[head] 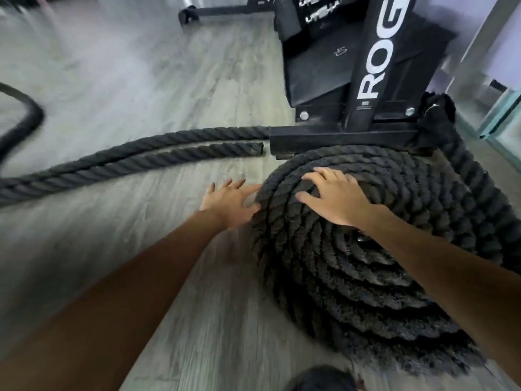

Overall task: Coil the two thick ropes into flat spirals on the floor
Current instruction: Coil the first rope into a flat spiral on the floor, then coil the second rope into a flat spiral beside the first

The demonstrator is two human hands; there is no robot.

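Note:
A thick black rope lies wound into a flat spiral (352,272) on the grey wood floor, right of centre. My right hand (335,197) rests flat on the spiral's upper turns, fingers spread. My left hand (231,200) presses its straight fingers against the spiral's left outer edge. A second stretch of black rope (135,156) runs uncoiled across the floor to the left, doubled back on itself, its cut end (258,148) lying near the rack's foot. Another loop of that rope (25,119) curves at the far left.
A black steel rack base (344,138) with a lettered upright (377,57) stands right behind the spiral, touching its far side. More rope wraps round the base at the right (451,142). Another black frame foot (191,14) sits at the back. My knee (321,379) shows at the bottom.

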